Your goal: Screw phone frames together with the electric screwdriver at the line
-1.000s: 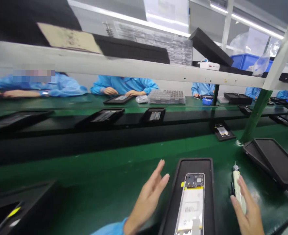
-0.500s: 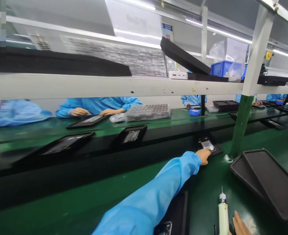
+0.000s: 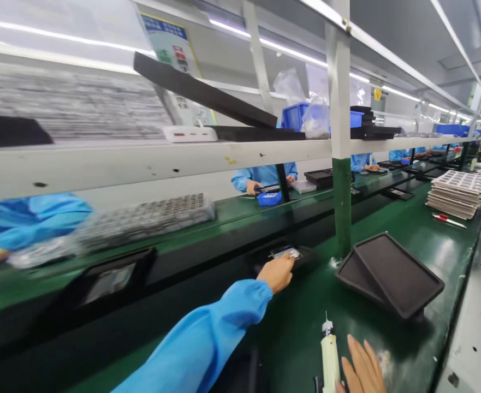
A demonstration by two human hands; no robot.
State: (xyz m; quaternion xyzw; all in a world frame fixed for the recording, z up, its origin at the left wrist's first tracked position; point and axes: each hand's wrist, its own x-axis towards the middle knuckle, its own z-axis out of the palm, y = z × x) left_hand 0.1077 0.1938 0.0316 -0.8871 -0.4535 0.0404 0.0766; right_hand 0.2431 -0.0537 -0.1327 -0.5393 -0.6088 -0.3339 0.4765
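Near the far edge of the worktop (image 3: 422, 232), a phone (image 3: 287, 252) lies in a dark tray (image 3: 306, 256), left hand (image 3: 276, 272) over it, fingers curled, grip hidden; an uneven pull could unseat it. Right hand (image 3: 362, 364) has fingers loosely parted, apparently empty, beside a screwdriver (image 3: 330, 355); a sideways knock could roll it. Post (image 3: 342, 210) and stacked trays (image 3: 399, 273) narrow passage; room opens toward the right edge.

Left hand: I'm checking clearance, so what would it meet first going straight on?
The phone in the black tray, right at the left hand's fingertips; beyond that, perhaps the post, though depth is unclear.
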